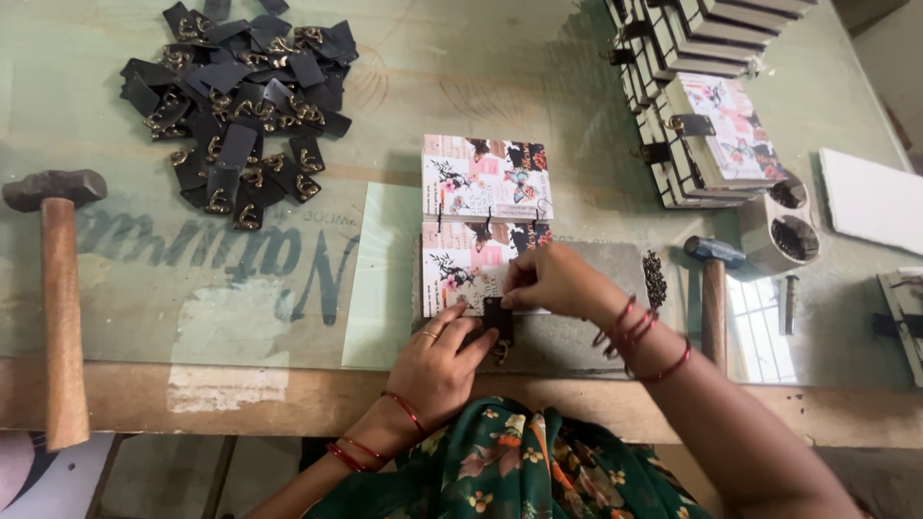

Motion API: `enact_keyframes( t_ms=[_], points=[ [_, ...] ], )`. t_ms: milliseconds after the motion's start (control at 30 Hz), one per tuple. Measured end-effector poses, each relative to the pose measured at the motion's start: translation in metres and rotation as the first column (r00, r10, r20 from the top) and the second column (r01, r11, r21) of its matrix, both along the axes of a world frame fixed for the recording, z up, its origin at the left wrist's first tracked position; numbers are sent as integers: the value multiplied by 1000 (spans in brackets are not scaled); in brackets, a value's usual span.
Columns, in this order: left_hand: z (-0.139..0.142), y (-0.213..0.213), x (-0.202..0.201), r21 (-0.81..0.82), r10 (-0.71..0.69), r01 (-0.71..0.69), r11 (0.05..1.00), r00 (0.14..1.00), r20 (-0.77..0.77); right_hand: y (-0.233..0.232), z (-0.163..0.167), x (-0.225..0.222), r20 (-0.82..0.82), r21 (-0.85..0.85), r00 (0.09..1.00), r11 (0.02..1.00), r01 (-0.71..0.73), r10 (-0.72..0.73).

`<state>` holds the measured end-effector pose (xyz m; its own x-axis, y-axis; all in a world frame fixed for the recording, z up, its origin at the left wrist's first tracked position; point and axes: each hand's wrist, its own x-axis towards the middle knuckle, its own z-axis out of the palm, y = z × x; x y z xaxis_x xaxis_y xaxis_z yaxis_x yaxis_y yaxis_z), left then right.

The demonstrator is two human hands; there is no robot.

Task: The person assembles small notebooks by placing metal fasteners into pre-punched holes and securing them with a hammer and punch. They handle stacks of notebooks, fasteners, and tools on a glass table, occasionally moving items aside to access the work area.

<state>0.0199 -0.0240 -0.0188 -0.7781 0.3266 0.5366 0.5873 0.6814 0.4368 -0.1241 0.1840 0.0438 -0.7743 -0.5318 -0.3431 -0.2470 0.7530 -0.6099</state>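
Left hand (pixel 437 365) at 6 o'clock: fingers pinch the black leather tab (pixel 497 317) against the grey slab (pixel 596 308). Right hand (pixel 553 281) just above, fingertips clenched on the tab's upper edge where it meets the open floral notebook (pixel 486 221) at centre. Hammer (pixel 58 288) at 9 o'clock. Tab pile (pixel 240 96) at 11 o'clock on the table (pixel 433 77). Notebook stack (pixel 707 106) at 2 o'clock.

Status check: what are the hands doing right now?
Left hand steadying black clasp tab at edge of open floral notebook. Right hand pinching the same tab. Nothing between them; hammer lies to the right.
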Motion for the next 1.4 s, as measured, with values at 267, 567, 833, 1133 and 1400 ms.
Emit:
enact_keyframes(
  t_ms=[267, 567, 833, 1133, 1400],
  points=[
    [0, 1, -1, 10, -2, 2, 1000, 1000, 7, -8, 6, -21, 146, 68, 984, 992, -111, 100],
    [3, 0, -1, 6, -7, 7, 1000, 1000, 7, -10, 8, -27, 263, 42, 960, 993, -112, 98],
    [-1, 2, -1, -10, 3, -3, 1000, 1000, -7, -12, 8, -25, 209, 106, 973, 987, -124, 100],
    [10, 5, 1, -26, -16, 16, 1000, 1000, -2, 8, 4, -8, 73, -113, 997, 993, -22, 31],
    [26, 5, -5, -48, 15, -12, 999, 997, 79, 110, -1, 84, 50, -434, 897, 800, 416, -439]
  ],
)
